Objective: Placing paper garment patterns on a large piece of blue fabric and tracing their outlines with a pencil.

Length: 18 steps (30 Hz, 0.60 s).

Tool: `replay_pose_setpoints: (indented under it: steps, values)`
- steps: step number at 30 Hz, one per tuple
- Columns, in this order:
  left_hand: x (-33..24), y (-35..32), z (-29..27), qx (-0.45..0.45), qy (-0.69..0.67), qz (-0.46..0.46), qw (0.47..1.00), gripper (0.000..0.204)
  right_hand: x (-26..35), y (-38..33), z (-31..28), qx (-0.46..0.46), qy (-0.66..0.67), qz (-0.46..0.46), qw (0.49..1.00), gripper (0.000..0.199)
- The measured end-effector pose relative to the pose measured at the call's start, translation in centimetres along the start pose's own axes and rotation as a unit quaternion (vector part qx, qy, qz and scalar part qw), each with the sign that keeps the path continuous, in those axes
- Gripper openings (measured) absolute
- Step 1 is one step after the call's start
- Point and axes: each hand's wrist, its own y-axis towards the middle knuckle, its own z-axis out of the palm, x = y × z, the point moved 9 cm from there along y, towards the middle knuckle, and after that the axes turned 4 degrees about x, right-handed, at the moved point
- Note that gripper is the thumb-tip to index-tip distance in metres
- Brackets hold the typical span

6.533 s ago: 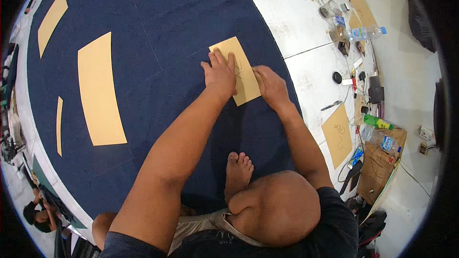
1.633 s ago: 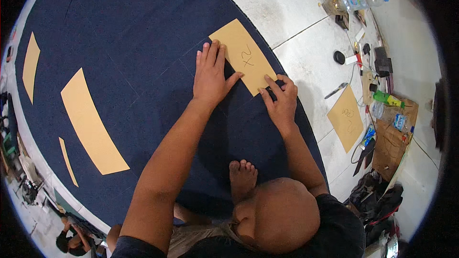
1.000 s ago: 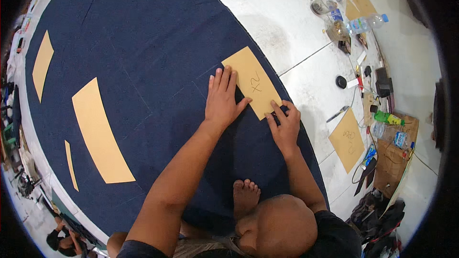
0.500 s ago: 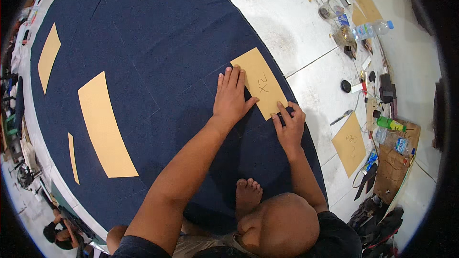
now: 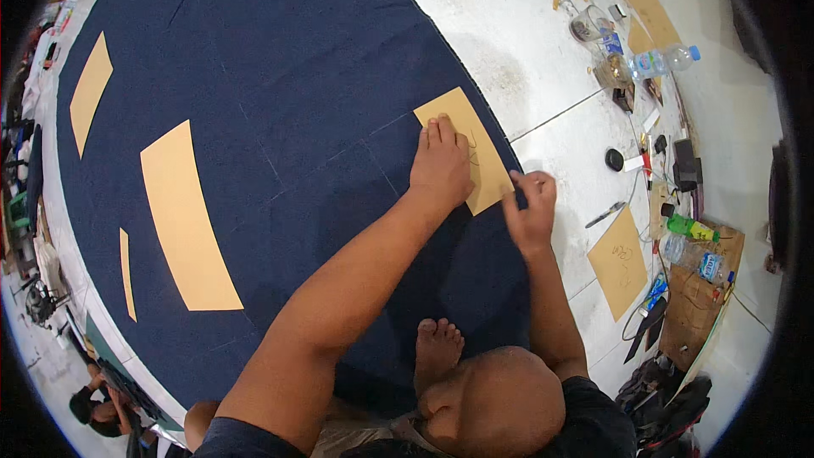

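Note:
My left hand (image 5: pixel 441 161) lies flat on a tan card pattern piece (image 5: pixel 487 163), fingers stretched toward its far edge. It covers part of some handwriting there. At the card's near right corner is my right hand (image 5: pixel 532 212), its thumb and index finger apart and its other fingers bent; I see nothing held in it. Under the card spreads a large dark navy cloth (image 5: pixel 297 76), marked with thin pale lines left of my hand. Farther left on the cloth lie a large curved card piece (image 5: pixel 191 220), a smaller one (image 5: pixel 91 93) and a narrow strip (image 5: pixel 127 274).
White floor panels (image 5: pixel 543 119) border the cloth on the right. Another tan card (image 5: pixel 617 263) lies there beside a pen (image 5: pixel 604 215). Plastic bottles (image 5: pixel 666 60), glasses (image 5: pixel 588 25) and a cardboard box (image 5: pixel 699 297) line the right side. Another person (image 5: pixel 102 403) is at the lower left.
My left hand has slid right, from the card's left edge onto its middle. My right hand has shifted slightly right, its fingers moving off the card's face to its corner.

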Motion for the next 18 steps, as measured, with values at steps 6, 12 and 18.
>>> replay_pose_setpoints:
  steps: [6,12,18]
  values:
    - [0.8,0.3,0.7,-0.032,0.003,-0.019,0.999,0.090,-0.1,8.8,-0.3,-0.044,0.293,0.091,0.951,0.024]
    - [0.3,1.2,1.8,0.033,-0.036,-0.013,0.999,0.100,4.7,14.4,6.8,0.105,0.468,0.058,0.876,0.028]
    - [0.1,1.0,2.8,0.102,0.004,0.014,0.995,0.104,6.7,15.6,6.9,0.183,0.308,0.013,0.934,0.027]
